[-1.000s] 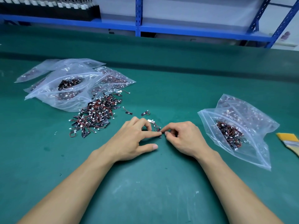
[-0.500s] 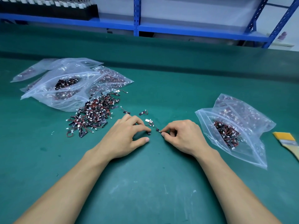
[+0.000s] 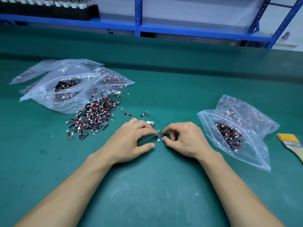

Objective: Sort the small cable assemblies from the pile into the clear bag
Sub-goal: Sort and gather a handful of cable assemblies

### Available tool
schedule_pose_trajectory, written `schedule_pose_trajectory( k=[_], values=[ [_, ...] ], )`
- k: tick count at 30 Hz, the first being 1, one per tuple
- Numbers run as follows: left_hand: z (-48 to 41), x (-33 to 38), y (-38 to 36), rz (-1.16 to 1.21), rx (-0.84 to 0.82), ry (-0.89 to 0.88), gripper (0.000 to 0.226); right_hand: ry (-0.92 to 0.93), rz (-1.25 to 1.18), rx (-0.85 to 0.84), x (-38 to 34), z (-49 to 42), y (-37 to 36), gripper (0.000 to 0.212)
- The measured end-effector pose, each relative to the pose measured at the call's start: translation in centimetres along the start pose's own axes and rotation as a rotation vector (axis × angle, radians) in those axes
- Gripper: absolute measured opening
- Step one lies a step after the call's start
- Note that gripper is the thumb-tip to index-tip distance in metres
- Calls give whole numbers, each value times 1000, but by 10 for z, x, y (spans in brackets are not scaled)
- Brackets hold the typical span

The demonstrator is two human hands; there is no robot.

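A pile of small black-and-red cable assemblies (image 3: 93, 118) lies on the green mat, left of centre. An open clear bag (image 3: 232, 135) holding several assemblies lies to the right. My right hand (image 3: 182, 140) pinches one small cable assembly (image 3: 164, 135) between thumb and forefinger, just above the mat. My left hand (image 3: 131, 141) rests beside it, fingertips touching another assembly (image 3: 157, 138) that lies on the mat. A few loose assemblies (image 3: 144, 114) sit between the pile and my hands.
Several clear bags (image 3: 68, 86) filled with assemblies are stacked behind the pile at the left. A yellow-bristled brush (image 3: 291, 143) lies at the right edge. A blue shelving rack (image 3: 137, 28) runs along the far side of the green mat (image 3: 155, 194).
My hands first held one tangle together, then drew apart. The right hand now has an assembly pinched and curled in; the left fingertips stay on the other piece.
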State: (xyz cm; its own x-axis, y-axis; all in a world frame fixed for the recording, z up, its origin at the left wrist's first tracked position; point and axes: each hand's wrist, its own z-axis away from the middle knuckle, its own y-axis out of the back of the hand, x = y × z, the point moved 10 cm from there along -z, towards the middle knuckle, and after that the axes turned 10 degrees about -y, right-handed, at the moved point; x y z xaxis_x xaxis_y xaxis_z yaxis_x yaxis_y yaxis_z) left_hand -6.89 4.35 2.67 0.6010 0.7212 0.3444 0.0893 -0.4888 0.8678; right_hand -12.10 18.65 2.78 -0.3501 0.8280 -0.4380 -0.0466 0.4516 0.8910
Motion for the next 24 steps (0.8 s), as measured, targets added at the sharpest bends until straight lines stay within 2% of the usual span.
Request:
schedule_pose_trajectory(
  k=[3,5,7,10,14,18,20,24],
  values=[
    [5,-24,22,-140,138,146,47,-27,12,-3,4,-2,-1,12],
    [13,-45,27,-221,123,298,59,-63,21,9,10,-4,1,18],
    [18,-57,20,-247,52,379,66,-98,30,20,16,-5,3,25],
    [19,-58,14,-222,5,369,62,-126,36,34,19,-5,5,32],
    [17,-48,21,-180,27,298,46,-139,25,33,21,-5,4,34],
    [16,-43,28,-165,80,272,40,-147,6,26,24,-5,3,32],
    [17,-46,34,-179,128,306,42,-147,-2,21,24,-5,3,31],
    [21,-60,17,-208,-13,409,61,-148,-14,21,24,-5,3,29]
  ],
)
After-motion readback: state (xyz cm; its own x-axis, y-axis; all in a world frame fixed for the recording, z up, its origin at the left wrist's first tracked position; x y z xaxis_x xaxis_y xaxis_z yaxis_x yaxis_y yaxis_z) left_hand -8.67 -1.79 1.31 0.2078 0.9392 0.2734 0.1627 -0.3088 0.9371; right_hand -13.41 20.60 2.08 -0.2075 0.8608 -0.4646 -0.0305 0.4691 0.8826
